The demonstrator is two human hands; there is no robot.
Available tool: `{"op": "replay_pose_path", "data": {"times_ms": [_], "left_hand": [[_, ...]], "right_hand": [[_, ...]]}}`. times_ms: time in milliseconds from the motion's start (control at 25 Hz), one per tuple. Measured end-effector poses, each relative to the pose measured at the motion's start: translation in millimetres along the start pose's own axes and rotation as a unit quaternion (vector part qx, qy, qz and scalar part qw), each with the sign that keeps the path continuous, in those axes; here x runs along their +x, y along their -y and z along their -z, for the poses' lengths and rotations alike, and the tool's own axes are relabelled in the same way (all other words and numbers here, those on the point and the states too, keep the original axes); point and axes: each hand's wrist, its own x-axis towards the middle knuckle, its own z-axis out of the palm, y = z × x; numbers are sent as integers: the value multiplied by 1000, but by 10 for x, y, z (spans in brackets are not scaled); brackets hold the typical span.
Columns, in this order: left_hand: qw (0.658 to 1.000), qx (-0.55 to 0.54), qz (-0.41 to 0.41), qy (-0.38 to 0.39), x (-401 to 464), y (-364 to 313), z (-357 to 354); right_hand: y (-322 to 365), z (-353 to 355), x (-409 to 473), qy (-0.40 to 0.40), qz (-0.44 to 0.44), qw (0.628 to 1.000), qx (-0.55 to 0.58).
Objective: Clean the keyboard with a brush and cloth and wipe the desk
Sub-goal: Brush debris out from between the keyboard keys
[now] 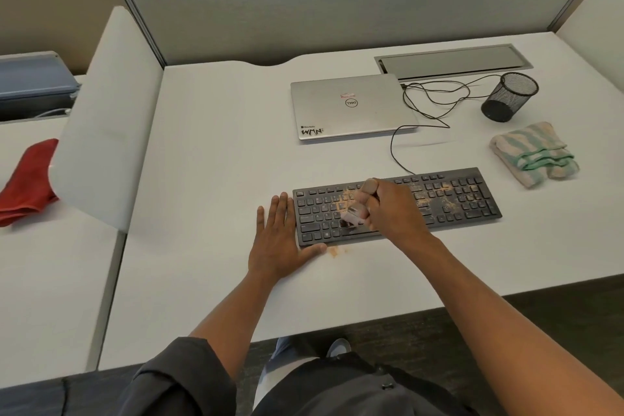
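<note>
Matt plastic keyboard [439,199], terry cloth [533,154]

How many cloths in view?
2. A striped cloth lies on the desk, right of the keyboard's far end. A red cloth lies on the neighbouring desk, far left, partly hidden by the divider.

Right hand [393,209] grips brush [358,209] over dusty keyboard [456,199]; left hand [280,240] flat beside it.

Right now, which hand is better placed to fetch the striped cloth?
The right hand: the striped cloth lies on its side, past the keyboard, though it grips the brush. The left hand rests flat at the far end.
</note>
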Motion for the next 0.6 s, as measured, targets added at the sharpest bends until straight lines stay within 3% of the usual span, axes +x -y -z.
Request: {"op": "replay_pose_path", "data": {"times_ms": [200,400,520,600], "left_hand": [[1000,1,-1,-4,-13,1,6],[1000,-12,-7,-9,-8,13,3],[1000,-9,-8,-11,-7,19,-16],[1000,-7,-7,-11,-6,15,-17]], "right_hand": [[-91,-142,-175,-2,26,1000,-12],[-331,-12,-205,-136,36,984,-110],[-286,39,-213,-177,21,982,-56],[-224,-5,-230,-143,6,989,31]]}}
